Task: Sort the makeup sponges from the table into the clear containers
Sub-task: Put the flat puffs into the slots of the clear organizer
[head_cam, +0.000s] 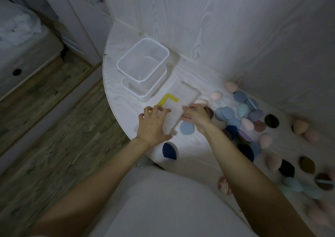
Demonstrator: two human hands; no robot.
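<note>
Two clear containers sit nested at the table's far left, the upper one [143,61] tilted in the lower one [145,92], both empty. A flat clear lid [183,95] with a yellow strip [165,99] lies in front of them. My left hand [152,126] claws over the lid's left edge with fingers spread. My right hand [194,114] grips its right edge. Makeup sponges lie loose on the table: a light blue round one [186,128] by my right wrist, a navy one [169,150] near the front edge, and a mixed pile [243,113] to the right.
The white round table [195,146] stands against a wood-grain wall [235,37]. More sponges in pink, black, brown and teal are scattered toward the right edge [288,168]. The floor [54,128] drops off to the left of the table.
</note>
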